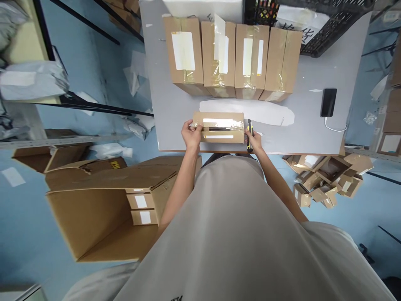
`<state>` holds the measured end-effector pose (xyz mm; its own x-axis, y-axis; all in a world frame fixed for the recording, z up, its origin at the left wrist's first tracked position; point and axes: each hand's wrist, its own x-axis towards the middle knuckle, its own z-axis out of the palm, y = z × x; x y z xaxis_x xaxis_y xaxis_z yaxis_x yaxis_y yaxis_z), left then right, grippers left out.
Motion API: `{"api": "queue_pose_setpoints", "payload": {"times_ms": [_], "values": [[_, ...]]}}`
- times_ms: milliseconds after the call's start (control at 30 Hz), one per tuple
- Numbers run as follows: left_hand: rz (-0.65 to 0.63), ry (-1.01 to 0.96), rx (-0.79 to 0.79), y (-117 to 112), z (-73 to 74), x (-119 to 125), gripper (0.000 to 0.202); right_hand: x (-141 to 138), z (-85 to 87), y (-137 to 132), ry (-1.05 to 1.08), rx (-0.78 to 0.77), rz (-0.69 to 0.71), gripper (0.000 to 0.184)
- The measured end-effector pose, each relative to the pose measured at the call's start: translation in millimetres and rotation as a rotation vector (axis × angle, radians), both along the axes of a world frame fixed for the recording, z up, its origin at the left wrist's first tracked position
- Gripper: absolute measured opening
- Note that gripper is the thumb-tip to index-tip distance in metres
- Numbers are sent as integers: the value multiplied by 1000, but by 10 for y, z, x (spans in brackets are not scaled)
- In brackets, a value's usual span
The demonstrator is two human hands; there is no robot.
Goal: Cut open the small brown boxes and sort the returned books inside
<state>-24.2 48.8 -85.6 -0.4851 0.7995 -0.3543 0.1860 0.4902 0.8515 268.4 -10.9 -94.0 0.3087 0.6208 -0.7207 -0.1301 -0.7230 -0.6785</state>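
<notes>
A small brown cardboard box (219, 127) with white labels and clear tape lies near the front edge of the grey table (169, 104). My left hand (191, 134) grips the box's left end, fingers curled over it. My right hand (254, 140) is closed on a yellow-and-black utility knife (249, 133) at the box's right end. A dark slit runs along the box's top.
A row of several taped brown boxes (233, 56) stands at the back of the table. A black phone (328, 102) with a white cable lies at right, beside a black crate (326, 29). A large open carton (106, 205) sits on the floor left; small flattened boxes (326, 179) are piled right.
</notes>
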Motion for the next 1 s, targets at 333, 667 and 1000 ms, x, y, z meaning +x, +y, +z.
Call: {"api": "queue_pose_setpoints", "payload": {"times_ms": [333, 667, 1000], "values": [[-57, -99, 19, -254, 22, -159, 68, -73, -98, 119, -16, -133, 12, 31], [-78, -215, -92, 25, -83, -738, 47, -338, 562, 125, -13, 108, -33, 49], [-469, -262, -218, 173, -270, 179, 31, -36, 1299, -70, -812, 227, 168, 44]]}}
